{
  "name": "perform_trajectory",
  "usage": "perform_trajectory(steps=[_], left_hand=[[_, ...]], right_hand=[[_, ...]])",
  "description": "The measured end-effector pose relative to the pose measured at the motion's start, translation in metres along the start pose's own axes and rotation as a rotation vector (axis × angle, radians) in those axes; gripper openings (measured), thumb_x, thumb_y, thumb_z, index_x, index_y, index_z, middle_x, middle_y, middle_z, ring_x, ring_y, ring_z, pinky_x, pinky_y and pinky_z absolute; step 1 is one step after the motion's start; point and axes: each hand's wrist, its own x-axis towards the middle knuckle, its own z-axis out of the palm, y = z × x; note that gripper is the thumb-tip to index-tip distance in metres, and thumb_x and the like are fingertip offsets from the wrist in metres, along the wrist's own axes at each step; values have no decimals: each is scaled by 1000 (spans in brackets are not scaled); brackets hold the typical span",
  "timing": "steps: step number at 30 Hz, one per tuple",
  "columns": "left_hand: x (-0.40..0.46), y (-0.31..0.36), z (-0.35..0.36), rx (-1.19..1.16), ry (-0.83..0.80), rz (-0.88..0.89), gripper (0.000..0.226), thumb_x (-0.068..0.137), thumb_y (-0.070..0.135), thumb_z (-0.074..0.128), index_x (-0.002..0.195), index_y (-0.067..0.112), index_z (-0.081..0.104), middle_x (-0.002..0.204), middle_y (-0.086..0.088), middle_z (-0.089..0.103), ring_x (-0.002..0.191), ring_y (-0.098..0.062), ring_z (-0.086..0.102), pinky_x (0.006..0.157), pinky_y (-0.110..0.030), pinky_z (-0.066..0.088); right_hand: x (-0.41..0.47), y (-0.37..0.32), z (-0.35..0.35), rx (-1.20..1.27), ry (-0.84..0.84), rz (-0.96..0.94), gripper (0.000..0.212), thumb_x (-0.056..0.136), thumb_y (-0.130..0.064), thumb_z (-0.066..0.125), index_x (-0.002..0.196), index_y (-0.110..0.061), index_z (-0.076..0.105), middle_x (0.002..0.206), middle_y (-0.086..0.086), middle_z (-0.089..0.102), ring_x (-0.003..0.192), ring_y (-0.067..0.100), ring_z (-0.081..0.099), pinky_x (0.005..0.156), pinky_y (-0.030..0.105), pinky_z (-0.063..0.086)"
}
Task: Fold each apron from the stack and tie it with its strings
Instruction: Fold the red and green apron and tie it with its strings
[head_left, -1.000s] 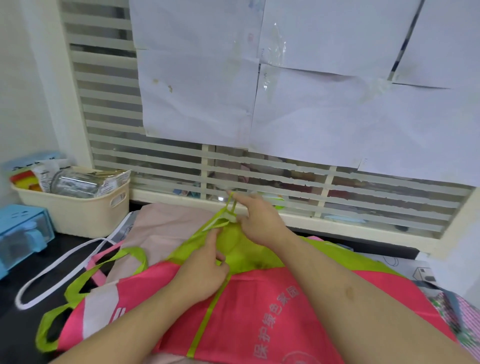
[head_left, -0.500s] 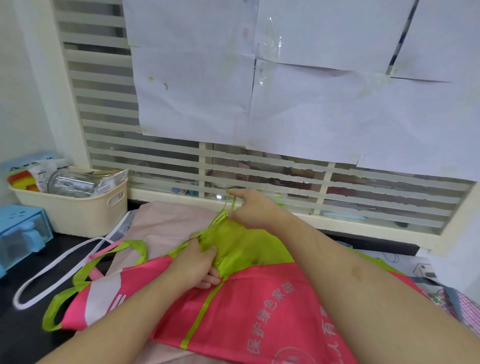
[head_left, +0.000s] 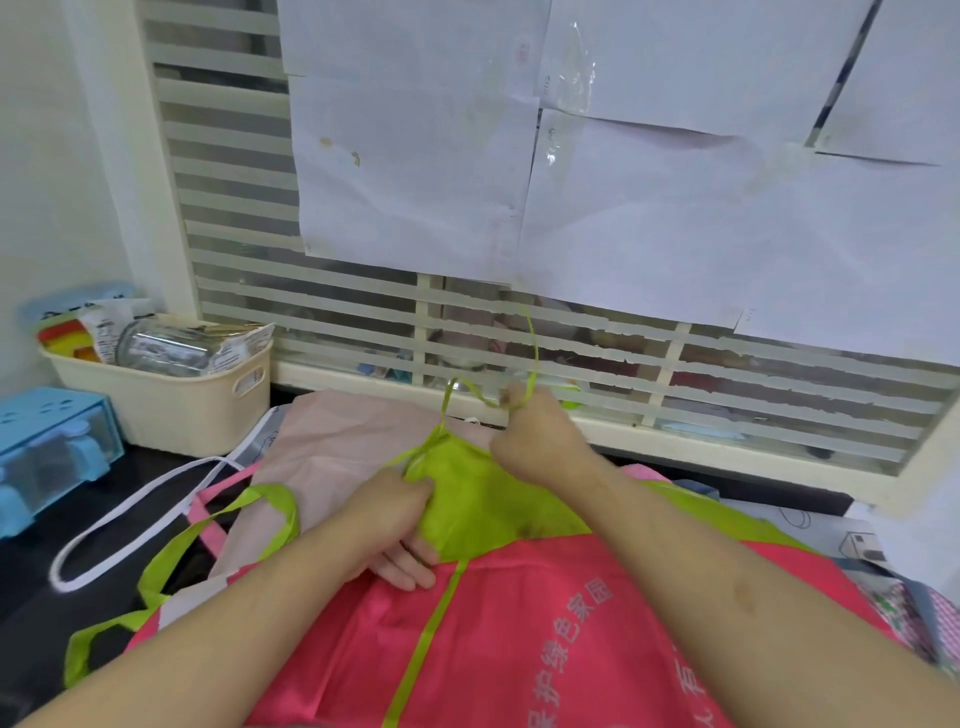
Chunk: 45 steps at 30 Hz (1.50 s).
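A pink apron (head_left: 545, 639) with a lime-green top panel (head_left: 488, 499) lies spread over the stack in front of me. A thin green string (head_left: 527, 353) rises from the panel's top corner and loops up in front of the window. My right hand (head_left: 540, 441) pinches this string near the corner, fingers curled. My left hand (head_left: 395, 525) grips the green panel's left edge, fingers tucked under the fabric. A green neck loop (head_left: 218, 525) trails off to the left.
A pale pink apron (head_left: 337, 447) lies under the top one. A white strap loop (head_left: 119, 525) rests on the dark table. A cream basket (head_left: 171, 395) with packets and a blue box (head_left: 47, 447) stand at the left. A slatted window with taped paper sheets is right behind.
My right hand has drawn the green string upward, so it now loops higher against the window. My left hand has closed on the panel's left edge.
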Motion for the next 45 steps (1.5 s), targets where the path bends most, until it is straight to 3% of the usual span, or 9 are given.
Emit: perform_trajectory(steps=[9,13,16,20,25,31,34,37,45], left_hand=[[21,47,-64,-27,603,377,29,71,17,56,98,9,65,82,-1,59,83,-26,60,69,-31,44],[14,54,-67,152,358,167,18,78,13,60,91,3,70,79,-16,77,72,-34,75,73,-44,63],[11,36,-43,337,159,133,18,93,6,56,88,-2,72,69,-13,73,50,-25,66,46,-26,52],[13,0,2,677,75,366,16,94,31,64,96,15,66,87,-5,75,75,-20,71,66,-32,55],[11,-46,43,1103,347,603,45,103,56,38,134,24,47,128,0,57,120,-23,62,92,-39,54],[18,-68,47,1077,454,720,69,96,61,15,139,25,55,117,2,58,112,-20,64,90,-37,57],[18,-67,45,1076,438,711,77,92,67,9,147,28,47,124,2,53,119,-19,59,98,-35,52],[24,-74,41,1056,465,726,78,93,73,17,148,29,50,119,3,52,112,-20,57,100,-36,50],[30,-84,38,1071,526,721,77,94,76,24,145,30,59,119,3,55,105,-22,59,95,-42,53]], right_hand=[[-89,65,96,-102,-75,-129,35,91,-42,53,118,-21,56,118,4,55,114,28,55,98,38,44],[-85,67,97,-11,-65,-96,45,86,-44,59,126,-24,55,116,2,57,113,25,57,96,33,44],[-64,57,82,211,-129,52,52,84,-52,68,125,-25,54,97,-1,67,95,21,65,78,28,43],[-20,35,57,592,-73,243,21,104,-32,52,109,-12,59,72,13,73,55,27,67,52,33,49],[21,-7,-14,783,-107,50,23,96,-16,69,116,-12,59,142,10,62,104,28,72,75,43,65],[3,5,-33,102,37,30,15,83,-11,51,89,-10,64,82,7,68,73,29,64,55,38,56],[-45,37,-3,26,-13,-28,41,92,-25,55,131,-15,59,126,9,66,105,31,67,88,43,59],[-116,88,31,-195,-92,-115,60,102,-50,40,159,-30,37,162,1,41,149,24,37,125,40,29],[-189,244,9,-360,-87,177,85,84,-76,-15,163,-51,6,172,-21,0,160,7,-2,128,28,-5]])
